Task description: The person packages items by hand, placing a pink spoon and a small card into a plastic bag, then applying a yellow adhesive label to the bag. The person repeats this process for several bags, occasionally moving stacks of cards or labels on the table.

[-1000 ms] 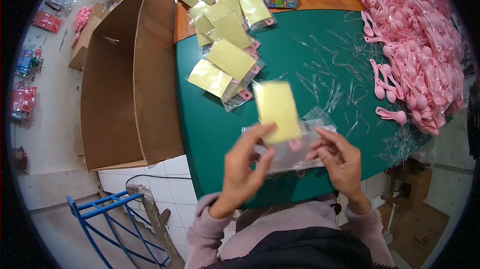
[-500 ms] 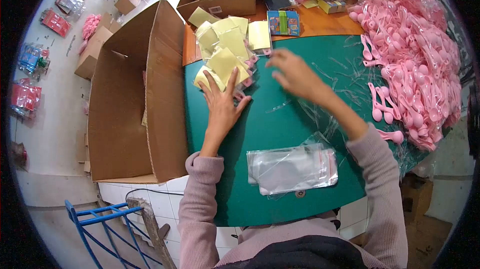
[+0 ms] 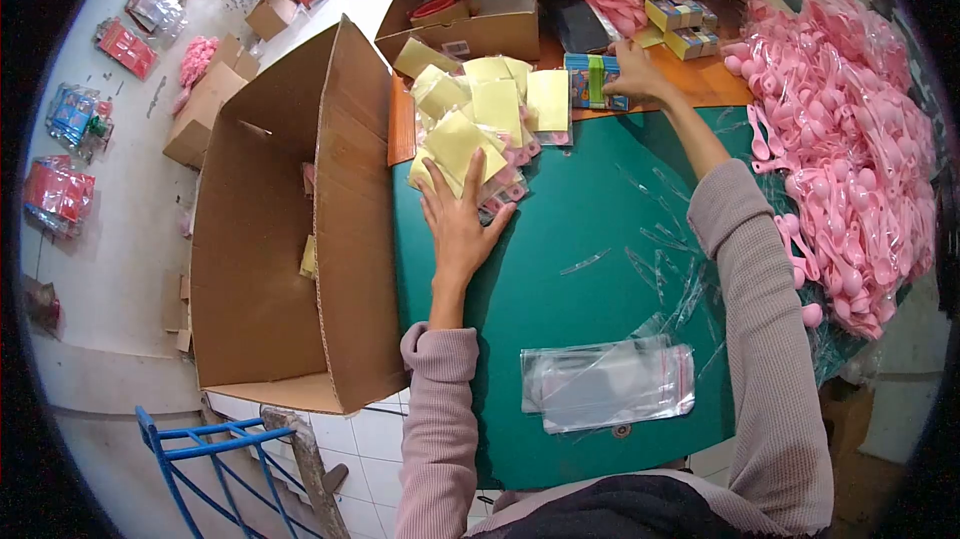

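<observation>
My left hand (image 3: 460, 229) lies with fingers spread on a heap of small clear packets with yellow cards (image 3: 465, 147); bits of pink show at their lower edges. At the back of the green table, my right hand (image 3: 640, 77) has its thumb and fingers closed round the right end of a stack of blue printed cards (image 3: 592, 82) with a green band. Another yellow-card packet (image 3: 547, 101) lies just left of that stack. Flat clear plastic bags (image 3: 608, 386) rest in a pile near the table's front edge.
A tall open cardboard box (image 3: 265, 269) stands along the table's left side. Pink plastic spoons in clear wrap (image 3: 850, 169) are heaped at right. Banded card stacks (image 3: 672, 14) and a low carton (image 3: 480, 24) sit at the back. Plastic strips (image 3: 665, 254) litter the green surface (image 3: 540, 304).
My right hand has moved back from above the table to the blue card stack and closed on its end. My left hand stays on the yellow-card packets. The camera view has shifted slightly.
</observation>
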Tool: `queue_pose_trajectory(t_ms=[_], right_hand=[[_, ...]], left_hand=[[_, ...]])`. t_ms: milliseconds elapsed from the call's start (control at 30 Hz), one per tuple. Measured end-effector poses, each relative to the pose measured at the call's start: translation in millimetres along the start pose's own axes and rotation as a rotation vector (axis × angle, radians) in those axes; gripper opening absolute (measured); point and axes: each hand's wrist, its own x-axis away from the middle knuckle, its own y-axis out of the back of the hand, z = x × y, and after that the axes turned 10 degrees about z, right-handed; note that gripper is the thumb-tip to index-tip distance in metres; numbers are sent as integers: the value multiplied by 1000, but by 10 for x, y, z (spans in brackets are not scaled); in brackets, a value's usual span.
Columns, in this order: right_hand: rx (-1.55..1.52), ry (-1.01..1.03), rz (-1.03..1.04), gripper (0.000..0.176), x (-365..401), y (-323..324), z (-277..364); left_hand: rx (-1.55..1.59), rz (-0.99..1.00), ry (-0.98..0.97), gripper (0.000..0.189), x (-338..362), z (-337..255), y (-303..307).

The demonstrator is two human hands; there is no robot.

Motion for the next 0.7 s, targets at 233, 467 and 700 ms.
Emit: queue_pose_trajectory(t_ms=[233, 467, 700], right_hand=[[-92, 153, 31, 49, 156, -28, 131], [12, 233, -120, 43, 312, 42, -55], [-341, 174, 68, 35, 884, 544, 295]], left_hand=[[11, 23, 16, 79, 4, -23, 11], [7, 31, 41, 83, 3, -14, -16], [-211, -123, 186, 85, 24, -327, 228]])
